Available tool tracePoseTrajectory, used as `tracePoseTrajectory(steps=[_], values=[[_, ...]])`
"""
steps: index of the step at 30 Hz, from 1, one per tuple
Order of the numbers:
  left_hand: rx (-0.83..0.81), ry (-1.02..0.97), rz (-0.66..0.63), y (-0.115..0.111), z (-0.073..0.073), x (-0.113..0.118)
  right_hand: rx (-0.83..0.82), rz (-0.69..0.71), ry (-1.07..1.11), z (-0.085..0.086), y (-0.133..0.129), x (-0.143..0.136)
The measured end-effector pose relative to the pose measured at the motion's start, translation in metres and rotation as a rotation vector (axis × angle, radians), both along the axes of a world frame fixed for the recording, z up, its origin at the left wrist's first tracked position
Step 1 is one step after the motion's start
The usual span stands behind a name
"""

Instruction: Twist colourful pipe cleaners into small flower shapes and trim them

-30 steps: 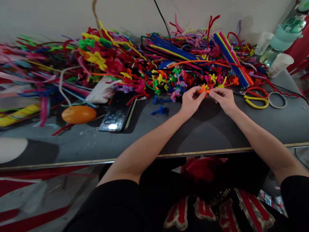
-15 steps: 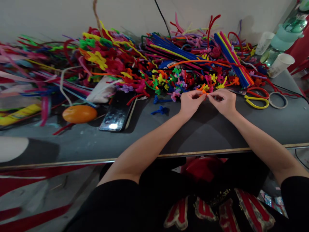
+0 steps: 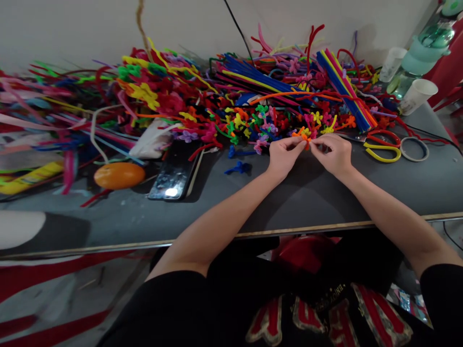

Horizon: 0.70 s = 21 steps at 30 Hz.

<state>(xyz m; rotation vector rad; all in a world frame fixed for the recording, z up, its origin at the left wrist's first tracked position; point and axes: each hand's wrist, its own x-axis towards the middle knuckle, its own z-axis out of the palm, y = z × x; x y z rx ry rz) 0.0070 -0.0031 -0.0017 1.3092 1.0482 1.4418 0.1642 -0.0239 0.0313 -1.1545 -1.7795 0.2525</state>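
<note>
My left hand (image 3: 284, 156) and my right hand (image 3: 334, 152) meet fingertip to fingertip above the grey table. Pinched between them is a small orange pipe cleaner flower (image 3: 306, 140), its lower part hidden by my fingers. Both hands are closed, thumb against forefinger. Just beyond them lies a heap of small pipe cleaner flowers (image 3: 265, 125) in green, yellow, purple and pink. A blue pipe cleaner piece (image 3: 238, 167) rests on the table to the left of my left hand. Scissors with red and yellow handles (image 3: 383, 152) lie to the right of my right hand.
A roll of tape (image 3: 415, 149) sits beside the scissors. Paper cups (image 3: 417, 96) and a green bottle (image 3: 423, 53) stand at the far right. Bundled pipe cleaners (image 3: 347, 91) lie behind my hands. On the left are a phone (image 3: 175, 171) and an orange oval object (image 3: 119, 176).
My fingers have shifted slightly around the orange flower, and more of it shows above the fingertips. The whole view has moved a little; the things on the table look unmoved.
</note>
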Motion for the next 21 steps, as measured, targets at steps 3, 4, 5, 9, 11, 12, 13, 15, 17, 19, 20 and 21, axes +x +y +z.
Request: tracePoseTrajectory(steps=[3,4,5,9,11,12,13,15,17,19,20,21], values=[[-0.02,-0.002,0.017,-0.002,0.0,0.0,0.0,-0.008,-0.025,0.0,0.001,0.001],[-0.021,0.001,0.029,-0.002,0.0,0.0,-0.004,-0.001,-0.034,0.0,0.0,0.0],[-0.019,0.003,0.039,-0.002,-0.001,0.0,-0.007,0.008,-0.042,-0.001,0.0,0.0],[-0.01,0.015,0.047,-0.003,-0.003,-0.001,0.011,0.027,-0.064,-0.004,-0.002,-0.004],[-0.006,0.014,0.051,-0.002,-0.004,-0.001,0.019,0.04,-0.068,-0.005,-0.004,-0.006],[-0.004,0.012,0.055,-0.001,-0.005,-0.001,0.013,0.046,-0.067,-0.005,-0.004,-0.006],[-0.005,0.011,0.057,0.0,-0.005,-0.001,-0.001,0.053,-0.064,-0.005,-0.004,-0.005],[-0.003,0.014,0.049,0.002,-0.005,-0.001,-0.045,0.07,-0.047,-0.004,0.0,-0.002],[0.002,0.028,0.024,0.003,-0.005,-0.002,-0.105,0.097,0.027,-0.004,0.006,0.003],[0.01,0.041,-0.007,0.005,-0.004,-0.002,-0.191,0.126,0.178,-0.004,0.015,0.008],[0.012,0.043,-0.021,0.005,-0.004,-0.002,-0.246,0.142,0.266,-0.005,0.019,0.011],[0.014,0.041,-0.032,0.005,-0.004,-0.002,-0.301,0.159,0.342,-0.006,0.022,0.012]])
